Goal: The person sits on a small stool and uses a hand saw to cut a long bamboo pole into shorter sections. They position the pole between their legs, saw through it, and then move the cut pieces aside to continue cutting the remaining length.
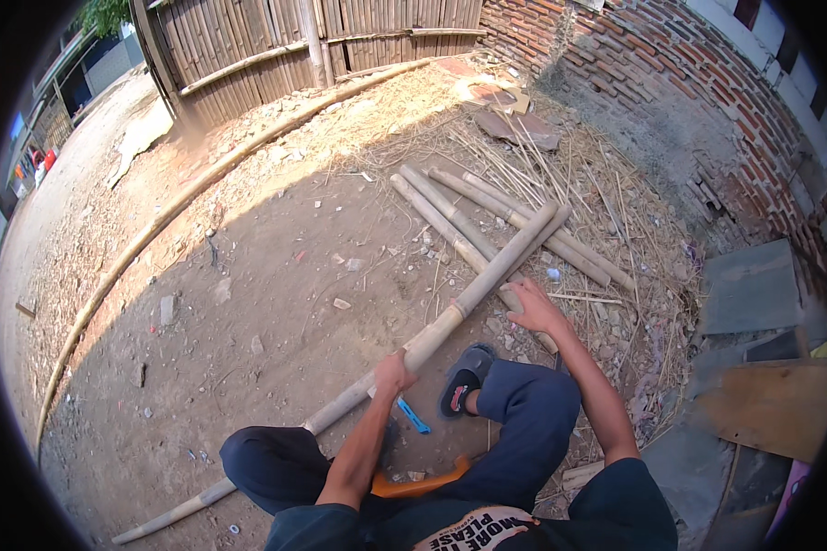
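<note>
A long bamboo pole [420, 352] runs diagonally from the lower left, past my knees, up over a pile of cut bamboo pieces [446, 220]. My left hand [394, 373] is closed round its middle. Just below that hand shows a light-blue utility knife [413, 416]; whether the fingers also hold it, I cannot tell. My right hand [531, 307] has its fingers apart, beside the pole and over the lower end of one cut piece. Its fingertips are close to the bamboo, and any contact is unclear.
An orange low seat [423, 481] is under me. Dry straw and thin stalks [606, 193] lie right of the pile. A brick wall [671, 64] and grey and brown boards [763, 404] stand right. Another long bamboo pole [170, 209] curves left, before a bamboo fence [239, 46].
</note>
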### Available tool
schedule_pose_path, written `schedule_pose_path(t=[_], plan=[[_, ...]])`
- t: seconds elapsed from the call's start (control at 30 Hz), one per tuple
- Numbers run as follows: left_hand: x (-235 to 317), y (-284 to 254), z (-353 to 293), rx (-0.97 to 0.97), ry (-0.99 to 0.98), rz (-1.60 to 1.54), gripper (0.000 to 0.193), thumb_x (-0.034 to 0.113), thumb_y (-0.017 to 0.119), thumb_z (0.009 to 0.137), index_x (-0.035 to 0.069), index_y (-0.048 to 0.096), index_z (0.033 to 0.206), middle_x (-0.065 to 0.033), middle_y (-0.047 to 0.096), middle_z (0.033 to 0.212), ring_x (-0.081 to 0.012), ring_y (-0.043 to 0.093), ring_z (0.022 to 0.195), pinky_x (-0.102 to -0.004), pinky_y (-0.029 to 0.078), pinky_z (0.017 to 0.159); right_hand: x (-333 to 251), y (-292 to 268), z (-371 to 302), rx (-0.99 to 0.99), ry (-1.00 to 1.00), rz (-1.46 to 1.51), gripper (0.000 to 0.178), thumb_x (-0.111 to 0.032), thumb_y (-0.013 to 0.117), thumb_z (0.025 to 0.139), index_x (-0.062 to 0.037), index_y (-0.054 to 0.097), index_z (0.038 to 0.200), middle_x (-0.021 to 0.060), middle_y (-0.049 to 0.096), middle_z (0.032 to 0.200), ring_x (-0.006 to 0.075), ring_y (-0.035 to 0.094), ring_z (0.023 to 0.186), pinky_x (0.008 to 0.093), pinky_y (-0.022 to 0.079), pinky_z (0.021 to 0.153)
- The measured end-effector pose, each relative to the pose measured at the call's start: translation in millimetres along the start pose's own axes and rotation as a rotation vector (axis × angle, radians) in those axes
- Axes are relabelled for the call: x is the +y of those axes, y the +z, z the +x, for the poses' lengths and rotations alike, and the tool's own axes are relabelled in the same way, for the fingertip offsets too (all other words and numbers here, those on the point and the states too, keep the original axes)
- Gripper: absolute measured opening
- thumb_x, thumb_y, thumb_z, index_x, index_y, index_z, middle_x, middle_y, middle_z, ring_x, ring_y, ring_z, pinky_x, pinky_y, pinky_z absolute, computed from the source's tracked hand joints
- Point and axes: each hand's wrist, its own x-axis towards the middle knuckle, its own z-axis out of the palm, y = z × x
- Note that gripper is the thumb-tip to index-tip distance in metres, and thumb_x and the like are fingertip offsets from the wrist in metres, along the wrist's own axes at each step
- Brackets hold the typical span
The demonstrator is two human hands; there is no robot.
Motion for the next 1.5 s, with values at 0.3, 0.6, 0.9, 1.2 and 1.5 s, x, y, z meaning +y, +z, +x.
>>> schedule_pose_path(t=[0.3, 0.6, 0.9, 1.2, 1.5], plan=[[-17.6, 10.7, 45.7, -0.141, 0.128, -0.159, 0.076, 0.041, 0.080, 0.061, 0.004, 0.067, 0.127, -0.0237, 0.071, 0.119, -0.0371, 0.068, 0.111, -0.0436, 0.054, 0.098, -14.9, -18.2, -98.0, -0.196, 0.112, 0.221, 0.058, -0.024, 0.073, 0.086, -0.0120, 0.054, 0.140, 0.0205, 0.055, 0.133, 0.0386, 0.051, 0.130, 0.0436, 0.041, 0.110], [20.6, 13.1, 89.5, -0.125, 0.175, -0.166, 0.073, 0.038, 0.079, 0.060, 0.006, 0.068, 0.125, -0.0230, 0.071, 0.117, -0.0376, 0.068, 0.110, -0.0449, 0.055, 0.095, -53.9, -80.7, -108.7, -0.202, 0.190, 0.250, 0.057, -0.025, 0.072, 0.088, -0.0126, 0.054, 0.140, 0.0211, 0.054, 0.137, 0.0410, 0.053, 0.128, 0.0451, 0.042, 0.109], [47.2, 9.0, 100.8, -0.115, 0.103, -0.006, 0.069, 0.037, 0.082, 0.062, 0.012, 0.065, 0.123, -0.0197, 0.072, 0.114, -0.0349, 0.069, 0.109, -0.0468, 0.056, 0.093, -69.7, -60.9, -132.4, -0.310, 0.152, 0.199, 0.056, -0.030, 0.070, 0.090, -0.0071, 0.054, 0.138, 0.0221, 0.056, 0.129, 0.0415, 0.056, 0.123, 0.0463, 0.045, 0.104], [26.8, 49.1, 99.4, -0.003, 0.049, 0.097, 0.085, 0.034, 0.089, 0.066, 0.015, 0.054, 0.140, -0.0200, 0.062, 0.127, -0.0379, 0.062, 0.119, -0.0498, 0.054, 0.097, -68.8, -54.0, -124.2, -0.331, 0.149, 0.230, 0.054, -0.029, 0.070, 0.090, -0.0064, 0.055, 0.137, 0.0242, 0.058, 0.130, 0.0431, 0.057, 0.123, 0.0458, 0.046, 0.105], [26.2, 85.1, 96.9, 0.085, 0.013, 0.182, 0.086, 0.029, 0.088, 0.073, 0.011, 0.042, 0.143, -0.0154, 0.053, 0.133, -0.0327, 0.053, 0.129, -0.0525, 0.050, 0.101, -66.8, -57.3, -122.8, -0.361, 0.152, 0.340, 0.053, -0.025, 0.071, 0.089, -0.0025, 0.056, 0.135, 0.0235, 0.059, 0.131, 0.0428, 0.056, 0.124, 0.0447, 0.045, 0.106]])
